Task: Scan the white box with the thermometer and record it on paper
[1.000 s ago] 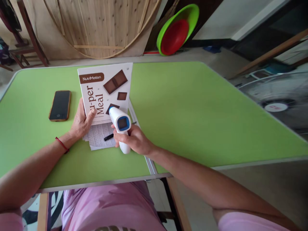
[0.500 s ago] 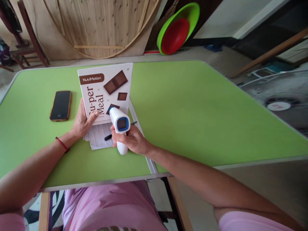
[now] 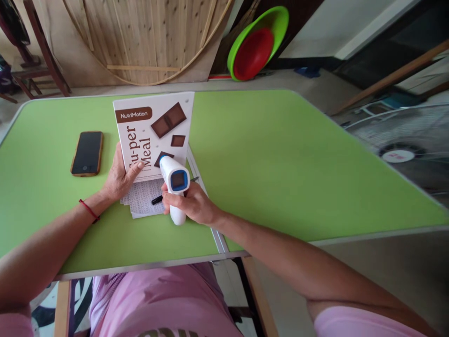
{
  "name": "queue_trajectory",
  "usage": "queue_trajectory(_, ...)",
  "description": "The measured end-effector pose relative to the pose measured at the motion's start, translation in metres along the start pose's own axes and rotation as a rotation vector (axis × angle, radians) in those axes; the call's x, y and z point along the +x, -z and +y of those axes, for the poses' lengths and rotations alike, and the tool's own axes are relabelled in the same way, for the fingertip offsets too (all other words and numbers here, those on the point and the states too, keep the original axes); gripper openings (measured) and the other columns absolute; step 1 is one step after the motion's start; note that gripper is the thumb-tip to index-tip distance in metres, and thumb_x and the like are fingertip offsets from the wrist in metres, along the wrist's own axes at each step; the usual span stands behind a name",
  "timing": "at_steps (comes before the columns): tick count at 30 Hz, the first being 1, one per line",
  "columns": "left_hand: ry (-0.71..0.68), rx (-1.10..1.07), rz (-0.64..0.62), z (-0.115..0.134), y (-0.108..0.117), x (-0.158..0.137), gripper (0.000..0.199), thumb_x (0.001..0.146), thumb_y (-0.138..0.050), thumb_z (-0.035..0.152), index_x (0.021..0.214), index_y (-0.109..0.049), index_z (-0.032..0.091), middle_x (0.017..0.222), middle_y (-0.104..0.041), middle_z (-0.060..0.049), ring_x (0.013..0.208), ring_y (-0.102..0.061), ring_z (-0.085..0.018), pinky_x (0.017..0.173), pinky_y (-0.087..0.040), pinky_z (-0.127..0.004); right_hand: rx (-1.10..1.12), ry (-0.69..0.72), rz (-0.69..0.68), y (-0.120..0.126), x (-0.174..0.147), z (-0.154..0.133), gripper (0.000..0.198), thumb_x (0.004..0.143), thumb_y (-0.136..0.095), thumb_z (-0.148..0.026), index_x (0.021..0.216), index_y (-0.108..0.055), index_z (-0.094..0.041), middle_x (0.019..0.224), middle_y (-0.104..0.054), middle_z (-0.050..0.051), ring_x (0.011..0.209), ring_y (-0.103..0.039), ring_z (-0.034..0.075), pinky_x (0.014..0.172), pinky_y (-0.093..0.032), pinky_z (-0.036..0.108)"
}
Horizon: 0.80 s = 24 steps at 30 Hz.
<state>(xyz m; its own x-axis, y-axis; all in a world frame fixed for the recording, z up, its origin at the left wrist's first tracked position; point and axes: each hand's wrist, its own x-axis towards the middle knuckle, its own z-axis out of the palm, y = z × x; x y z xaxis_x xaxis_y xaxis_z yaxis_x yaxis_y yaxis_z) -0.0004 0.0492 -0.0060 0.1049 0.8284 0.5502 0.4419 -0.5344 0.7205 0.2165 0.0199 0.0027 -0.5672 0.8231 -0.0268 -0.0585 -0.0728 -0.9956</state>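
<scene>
My left hand (image 3: 118,180) grips the lower left edge of a white "NutriMotion Su-per Meal" package (image 3: 154,133), which stands tilted on the green table (image 3: 280,154). My right hand (image 3: 191,206) holds a white infrared thermometer (image 3: 174,180) with a blue-framed screen, its nose pointed at the package's lower front. Under the package lie printed paper sheets (image 3: 145,201) with a black pen (image 3: 157,200) on them.
A black phone (image 3: 87,153) in a brown case lies left of the package. Behind the table, a round wooden tabletop (image 3: 147,37) leans on the wall beside green and red basins (image 3: 256,44). A floor fan (image 3: 403,145) stands at the right.
The thermometer and my right hand have shifted slightly down and left. The package and my left hand hold still.
</scene>
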Motion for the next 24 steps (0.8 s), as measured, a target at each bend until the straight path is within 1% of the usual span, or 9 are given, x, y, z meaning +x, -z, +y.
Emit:
queue_trajectory(5, -0.013, -0.004, -0.003, -0.001, 0.001, 0.000, 0.050, 0.092, -0.051, 0.058, 0.126, -0.046, 0.021, 0.120, -0.051, -0.013, 0.113, -0.052, -0.029, 0.100, -0.046, -0.052, 0.129, 0.013, -0.098, 0.003, 0.002, 0.002, 0.033, 0.073, -0.075, -0.036, 0.090, -0.055, -0.018, 0.069, -0.061, -0.004, 0.055, -0.064, 0.012, 0.053, -0.055, 0.029)
queue_trajectory(7, -0.007, 0.001, -0.001, -0.001, 0.001, 0.001, 0.050, 0.092, -0.051, 0.058, 0.126, -0.045, 0.020, 0.118, -0.052, -0.012, 0.111, -0.053, -0.028, 0.099, -0.047, -0.050, 0.144, 0.017, -0.104, 0.003, 0.001, 0.000, 0.032, 0.073, -0.076, -0.035, 0.090, -0.054, -0.018, 0.072, -0.061, -0.003, 0.056, -0.064, 0.012, 0.054, -0.056, 0.029)
queue_trajectory(9, -0.004, 0.000, -0.001, 0.000, 0.001, 0.001, 0.051, 0.092, -0.051, 0.059, 0.126, -0.044, 0.020, 0.117, -0.053, -0.012, 0.109, -0.054, -0.027, 0.097, -0.048, -0.049, 0.127, 0.027, -0.077, 0.002, -0.002, -0.003, 0.030, 0.072, -0.076, -0.033, 0.085, -0.054, -0.018, 0.071, -0.060, -0.003, 0.056, -0.063, 0.012, 0.052, -0.055, 0.028)
queue_trajectory(12, 0.000, -0.012, -0.003, 0.001, 0.002, 0.001, 0.052, 0.092, -0.050, 0.059, 0.126, -0.043, 0.020, 0.117, -0.055, -0.012, 0.107, -0.056, -0.026, 0.095, -0.050, -0.047, 0.063, 0.059, 0.016, 0.000, -0.006, -0.009, 0.027, 0.069, -0.077, -0.030, 0.078, -0.054, -0.019, 0.066, -0.060, -0.004, 0.052, -0.062, 0.012, 0.048, -0.052, 0.027)
queue_trajectory(15, 0.007, -0.002, -0.008, 0.001, 0.002, 0.002, 0.052, 0.092, -0.051, 0.059, 0.126, -0.043, 0.021, 0.118, -0.055, -0.012, 0.108, -0.056, -0.026, 0.096, -0.050, -0.047, 0.018, 0.076, 0.118, 0.001, -0.008, -0.013, 0.024, 0.071, -0.075, -0.031, 0.075, -0.055, -0.019, 0.059, -0.061, -0.004, 0.048, -0.060, 0.012, 0.048, -0.050, 0.028)
queue_trajectory(17, 0.005, 0.001, -0.008, 0.000, 0.002, 0.002, 0.053, 0.092, -0.051, 0.059, 0.127, -0.042, 0.020, 0.120, -0.054, -0.013, 0.110, -0.055, -0.026, 0.098, -0.049, -0.047, 0.011, 0.088, 0.162, 0.003, -0.008, -0.013, 0.023, 0.073, -0.073, -0.034, 0.074, -0.055, -0.019, 0.055, -0.061, -0.004, 0.047, -0.058, 0.012, 0.048, -0.050, 0.028)
queue_trajectory(21, 0.001, -0.020, -0.008, -0.002, 0.002, 0.003, 0.056, 0.092, -0.052, 0.057, 0.130, -0.040, 0.019, 0.124, -0.053, -0.015, 0.116, -0.054, -0.027, 0.101, -0.047, -0.048, 0.037, 0.107, 0.210, 0.008, -0.006, -0.011, 0.027, 0.071, -0.075, -0.037, 0.076, -0.055, -0.020, 0.057, -0.060, -0.005, 0.047, -0.058, 0.012, 0.047, -0.050, 0.028)
queue_trajectory(24, -0.006, -0.027, -0.009, -0.001, 0.002, 0.003, 0.054, 0.092, -0.053, 0.057, 0.129, -0.041, 0.019, 0.126, -0.054, -0.015, 0.117, -0.055, -0.028, 0.101, -0.048, -0.048, 0.034, 0.117, 0.207, 0.010, -0.005, -0.010, 0.028, 0.071, -0.075, -0.038, 0.078, -0.055, -0.020, 0.058, -0.060, -0.006, 0.047, -0.059, 0.012, 0.047, -0.050, 0.028)
